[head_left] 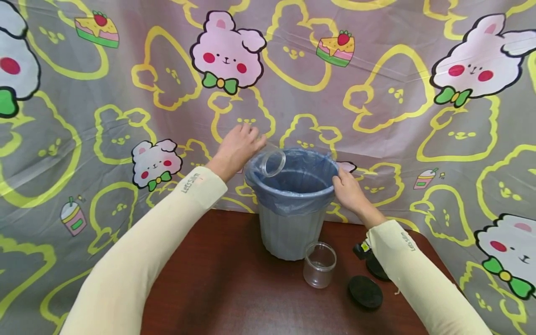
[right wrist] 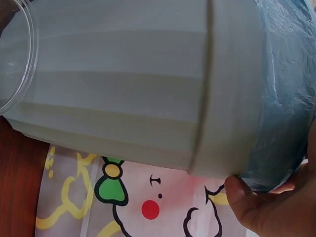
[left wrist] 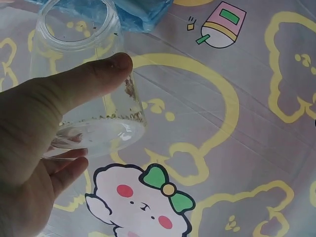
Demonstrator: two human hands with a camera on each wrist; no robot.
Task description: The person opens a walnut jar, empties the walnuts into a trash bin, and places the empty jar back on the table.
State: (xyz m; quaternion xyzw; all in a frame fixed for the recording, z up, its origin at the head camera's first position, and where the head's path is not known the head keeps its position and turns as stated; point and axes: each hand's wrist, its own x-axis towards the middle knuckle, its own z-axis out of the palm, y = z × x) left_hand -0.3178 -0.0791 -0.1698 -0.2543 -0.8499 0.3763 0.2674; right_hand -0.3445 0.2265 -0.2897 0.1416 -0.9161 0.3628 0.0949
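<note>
My left hand (head_left: 243,145) grips a clear plastic jar (left wrist: 94,111), tilted with its mouth over the left rim of a grey trash can (head_left: 290,235). Small brown-green bits cling to the jar's inside near its base. A blue plastic bag (head_left: 293,208) lines the can and folds over its rim. On the can's right side, my right hand (head_left: 351,190) holds the rim through the bag, thumb outside; its other fingers are partly hidden. A second clear jar (head_left: 319,266) stands upright and uncovered in front of the can.
A black round lid (head_left: 365,292) lies on the brown table (head_left: 234,288). Another dark disc (head_left: 378,269) and a small black item with a yellow-green label (head_left: 362,249) are partly behind the right sleeve. A patterned cloth (head_left: 310,102) hangs close behind the can.
</note>
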